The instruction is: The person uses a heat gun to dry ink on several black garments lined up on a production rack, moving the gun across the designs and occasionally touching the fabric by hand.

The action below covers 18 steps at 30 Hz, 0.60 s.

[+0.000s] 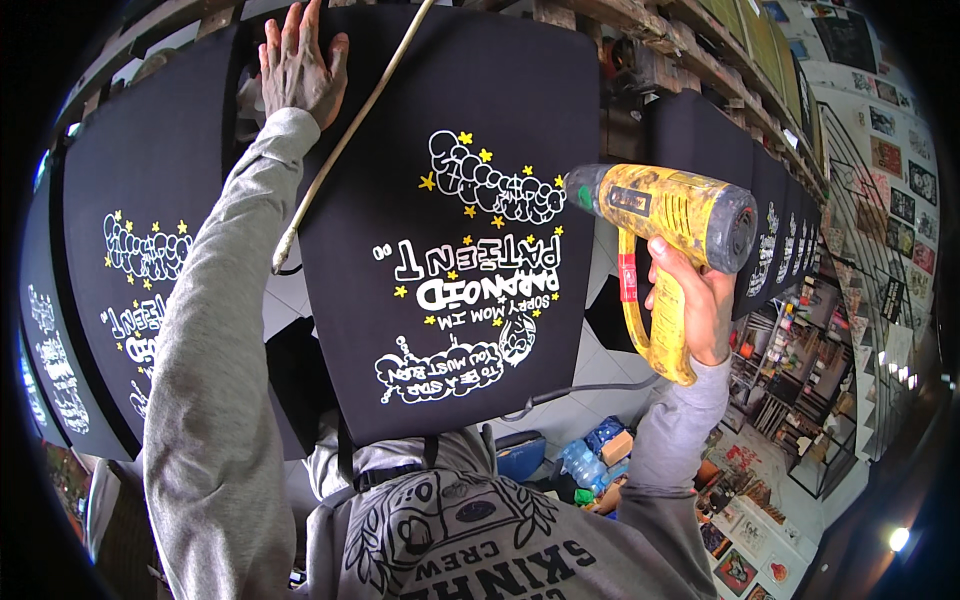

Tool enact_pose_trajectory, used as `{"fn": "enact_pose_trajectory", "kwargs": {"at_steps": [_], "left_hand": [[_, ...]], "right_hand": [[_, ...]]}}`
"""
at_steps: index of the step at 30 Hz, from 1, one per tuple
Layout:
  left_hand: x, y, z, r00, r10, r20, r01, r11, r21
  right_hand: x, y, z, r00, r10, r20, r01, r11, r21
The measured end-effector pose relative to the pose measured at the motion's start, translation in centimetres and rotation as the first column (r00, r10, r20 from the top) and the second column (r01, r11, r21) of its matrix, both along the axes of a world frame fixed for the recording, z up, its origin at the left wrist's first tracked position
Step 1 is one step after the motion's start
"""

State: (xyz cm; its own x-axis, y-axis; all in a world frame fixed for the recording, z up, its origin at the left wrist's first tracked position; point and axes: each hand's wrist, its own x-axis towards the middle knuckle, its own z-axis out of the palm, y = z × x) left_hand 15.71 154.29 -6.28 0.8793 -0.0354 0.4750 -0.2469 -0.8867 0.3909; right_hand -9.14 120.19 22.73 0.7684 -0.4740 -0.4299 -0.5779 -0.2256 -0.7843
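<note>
A worn yellow heat gun [675, 215] is gripped by its handle in my right hand [695, 300]. Its dark nozzle points left, over the right edge of a black printed fabric panel [440, 90] in front of me. White lettering, cloud-like drawings and small yellow stars cover the panel's nearer half, upside down to me. My left hand [305, 65] reaches to the panel's far left corner, fingers stretched out and holding nothing. Whether its palm presses on the panel I cannot tell. A long beige rod or cord [355, 130] slants across the panel beside my left forearm.
Similar printed black panels stand at left [140, 150] and in a row at right [700, 150]. Wooden beams [690, 50] run along the far side. A dark cable [590, 388] passes near my right wrist. Plastic bottles [583, 465] and boxes sit on the floor below.
</note>
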Motion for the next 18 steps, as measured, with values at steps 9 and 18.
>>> {"fn": "enact_pose_trajectory", "kwargs": {"at_steps": [9,18], "left_hand": [[-1.7,-1.1,4.0,0.986,0.064,-0.153,-0.067,0.998,-0.012],[-1.9,-1.2,4.2,0.981,0.087,-0.172,-0.091,0.996,-0.016]], "right_hand": [[0.3,0.2,0.0,1.0,0.02,-0.009,-0.02,0.999,-0.043],[0.3,0.7,-0.1,0.999,0.02,0.026,-0.018,0.999,-0.043]]}}
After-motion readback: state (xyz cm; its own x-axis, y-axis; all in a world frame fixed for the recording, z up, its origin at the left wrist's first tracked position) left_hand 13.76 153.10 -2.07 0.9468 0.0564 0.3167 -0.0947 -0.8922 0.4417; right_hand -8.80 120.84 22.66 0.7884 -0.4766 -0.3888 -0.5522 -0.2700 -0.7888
